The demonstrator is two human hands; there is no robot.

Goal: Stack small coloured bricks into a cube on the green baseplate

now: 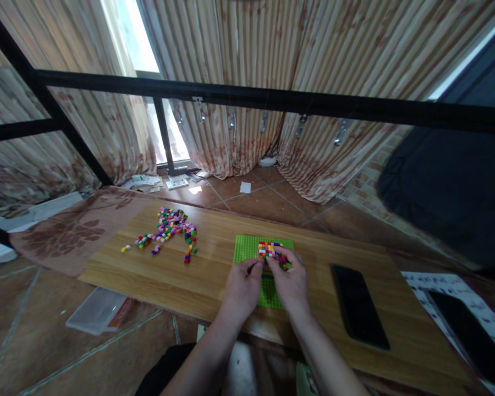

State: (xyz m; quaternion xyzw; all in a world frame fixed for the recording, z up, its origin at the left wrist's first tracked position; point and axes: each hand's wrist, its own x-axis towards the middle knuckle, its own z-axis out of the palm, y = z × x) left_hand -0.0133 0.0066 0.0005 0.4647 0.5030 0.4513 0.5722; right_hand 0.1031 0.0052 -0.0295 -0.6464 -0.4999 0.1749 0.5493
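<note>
Left hand (243, 283) and right hand (292, 281) are pinched together over a green studded baseplate (245, 250), contents hidden. A multicoloured brick patch (269, 249) is touched just above the right hand.

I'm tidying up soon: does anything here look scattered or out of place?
Loose coloured bricks lie strewn across the wooden board, a few strays apart from the heap. Papers litter the floor by the curtains.
</note>
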